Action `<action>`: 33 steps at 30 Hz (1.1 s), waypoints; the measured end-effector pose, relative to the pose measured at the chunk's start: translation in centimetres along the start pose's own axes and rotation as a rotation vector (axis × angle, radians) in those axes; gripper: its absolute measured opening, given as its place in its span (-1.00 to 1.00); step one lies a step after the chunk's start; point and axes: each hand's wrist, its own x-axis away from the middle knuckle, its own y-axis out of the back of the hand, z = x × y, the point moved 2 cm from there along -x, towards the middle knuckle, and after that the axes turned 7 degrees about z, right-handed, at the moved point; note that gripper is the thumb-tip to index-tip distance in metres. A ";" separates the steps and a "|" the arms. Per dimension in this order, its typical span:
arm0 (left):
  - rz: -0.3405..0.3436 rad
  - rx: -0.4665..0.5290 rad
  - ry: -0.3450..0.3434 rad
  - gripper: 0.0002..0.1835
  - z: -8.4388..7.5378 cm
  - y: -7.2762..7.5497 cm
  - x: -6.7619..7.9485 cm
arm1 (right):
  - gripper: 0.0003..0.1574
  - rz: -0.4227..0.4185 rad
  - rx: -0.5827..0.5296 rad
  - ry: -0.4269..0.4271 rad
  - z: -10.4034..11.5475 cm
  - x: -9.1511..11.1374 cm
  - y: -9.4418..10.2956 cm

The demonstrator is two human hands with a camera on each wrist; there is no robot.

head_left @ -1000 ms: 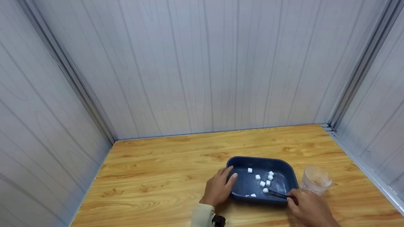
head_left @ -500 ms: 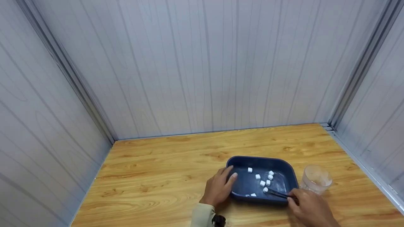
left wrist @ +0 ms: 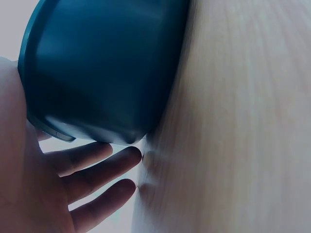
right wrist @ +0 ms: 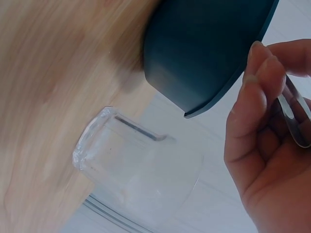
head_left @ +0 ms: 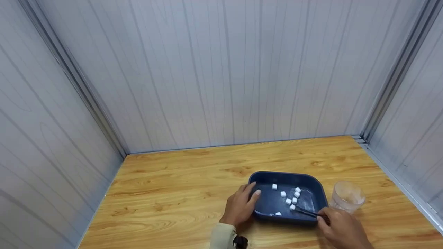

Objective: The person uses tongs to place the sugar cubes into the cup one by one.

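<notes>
A dark blue rectangular tray (head_left: 264,204) stands on the table with several small white cubes (head_left: 288,201) inside. My left hand (head_left: 238,206) holds its left rim, thumb over the edge. In the left wrist view, fingers (left wrist: 102,174) of that hand spread along the outside, near the tabletop. My right hand (head_left: 341,226) pinches tweezers (head_left: 306,212) that look dark from above and metallic in the right wrist view. Their tips meet one white cube (head_left: 292,207) near the tray's front right; whether they clamp it, I cannot tell.
A clear glass (head_left: 347,197) stands close to the tray's right side, just beyond my right hand. Two white scraps (head_left: 278,214) lie by the tray's near wall. Pale panel walls (head_left: 221,76) bound the wooden table (head_left: 166,193) at the back and sides.
The white cube at the tweezer tips has shifted very slightly farther back, and the right hand barely moves with it. The left hand, tray and glass stay put.
</notes>
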 end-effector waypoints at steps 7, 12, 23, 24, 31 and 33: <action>-0.010 -0.009 -0.007 -0.33 -0.1 0.0 0.0 | -0.94 0.028 -0.012 -0.038 -0.2 0.0 0.1; -0.013 -0.010 -0.008 -0.33 0.0 0.0 0.0 | -0.93 0.030 -0.014 -0.038 -0.2 0.1 0.1; -0.011 -0.008 -0.005 -0.34 0.0 0.0 0.0 | -0.94 -0.022 -0.004 -0.019 -0.3 0.3 0.2; -0.013 -0.007 -0.007 -0.34 0.0 0.0 0.0 | -0.94 -0.034 -0.004 -0.013 -0.3 0.3 0.2; -0.001 0.001 -0.004 -0.33 0.0 -0.2 -0.1 | -0.87 -0.170 -0.040 0.053 -0.6 1.1 0.2; -0.002 -0.001 -0.002 -0.33 0.0 -0.2 -0.1 | -0.87 -0.176 -0.042 0.053 -0.7 1.1 0.1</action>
